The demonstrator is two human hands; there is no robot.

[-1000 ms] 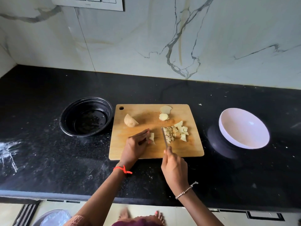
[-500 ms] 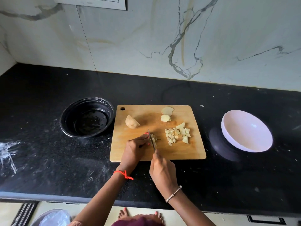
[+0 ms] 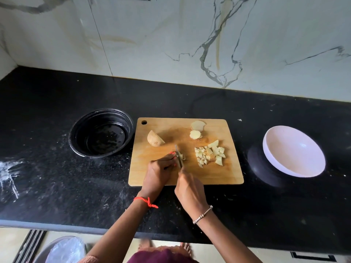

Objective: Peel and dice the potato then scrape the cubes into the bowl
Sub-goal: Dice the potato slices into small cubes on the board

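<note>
Where the wooden board (image 3: pixel 186 175) lies on the black table (image 3: pixel 57 168), the potato is in several pale yellow parts. A small piece (image 3: pixel 183 157), mostly hidden, sits near the middle of the board. The left hand (image 3: pixel 158 171) holds it down with curled fingertips, which are just beside the knife (image 3: pixel 178 155). The right hand (image 3: pixel 190 188) is closed round the knife's handle, which is hidden inside the fist. The blade's long axis runs from the person towards the wall, with the tip pointing away and leaning slightly left. Its edge is down on the small piece.

To the right of the blade, well apart from it, a loose heap of cubes (image 3: pixel 209 154) lies on the board. The cubes are uneven in size, and the larger chunks are at the far and right edges of the heap. Behind the heap lie two round slices (image 3: pixel 195 134), one partly overlapping the other. A rounded wedge (image 3: pixel 154 141) with tan, speckled skin lies at the far left of the board, its long axis slanting from far left to near right.

A white bowl (image 3: pixel 294 151) sits tilted on the table to the right of the board. A black bowl (image 3: pixel 101 132) stands just beside the board's left edge.
</note>
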